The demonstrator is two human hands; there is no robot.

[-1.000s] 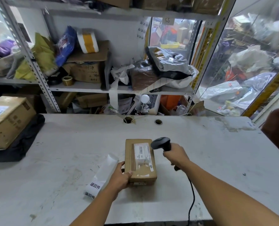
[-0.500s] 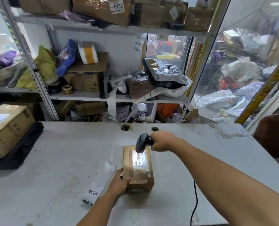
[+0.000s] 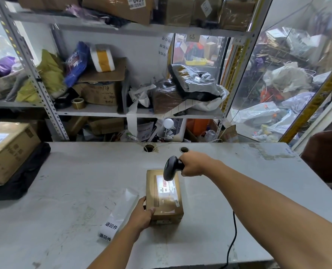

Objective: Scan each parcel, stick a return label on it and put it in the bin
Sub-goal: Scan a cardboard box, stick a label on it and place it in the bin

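Note:
A small brown cardboard parcel (image 3: 164,205) lies on the grey table (image 3: 73,181), its white shipping label lit by scanner light. My left hand (image 3: 141,215) grips the parcel's near left corner. My right hand (image 3: 195,164) holds a black corded barcode scanner (image 3: 171,167) just above the parcel's far end, its head pointing down at the label. A strip of white return labels (image 3: 118,216) with black characters lies on the table just left of the parcel.
A large cardboard box (image 3: 7,150) sits on a black pad at the table's left edge. Metal shelves (image 3: 103,111) crammed with parcels and bags stand behind the table. The scanner cable (image 3: 232,241) hangs over the near edge. A brown chair (image 3: 326,154) stands at right.
My right hand has lifted the scanner from beside the parcel to above its far end, and the scanner light now falls on the label. My left hand keeps its hold.

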